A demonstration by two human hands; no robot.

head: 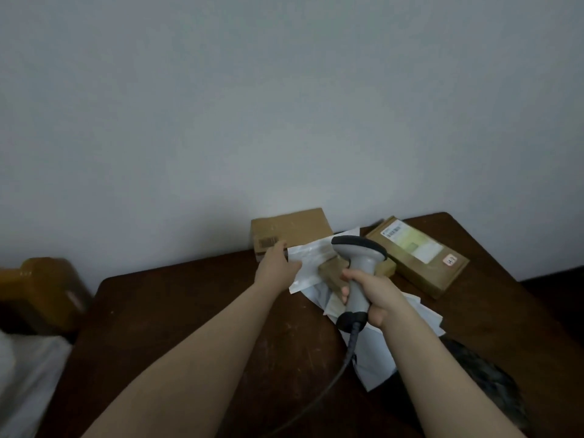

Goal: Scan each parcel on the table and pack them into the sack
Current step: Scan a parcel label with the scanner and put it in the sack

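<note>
A white flat parcel (311, 263) is held just above a dark wooden table (189, 311), pinched at its left edge by the left hand (275, 267). The right hand (369, 294) is wrapped round the handle of a grey barcode scanner (360, 267), whose head sits close over the parcel, facing away from the camera. Any label on the parcel is not readable from here, so the scan could miss if the code faces the wrong way or the thin packet sags under its one-edge grip. A small brown parcel (331, 273) lies directly beneath, and a cardboard box (294, 229) with a printed barcode stands just behind the left hand (either could be read by mistake). The scanner's cable (347, 355) trails over loose white mailers (376, 358) and could drag them off the table. A flat cardboard parcel (417, 254) lies to the right. Pale cloth (28, 374) at lower left may be the sack; I cannot tell
</note>
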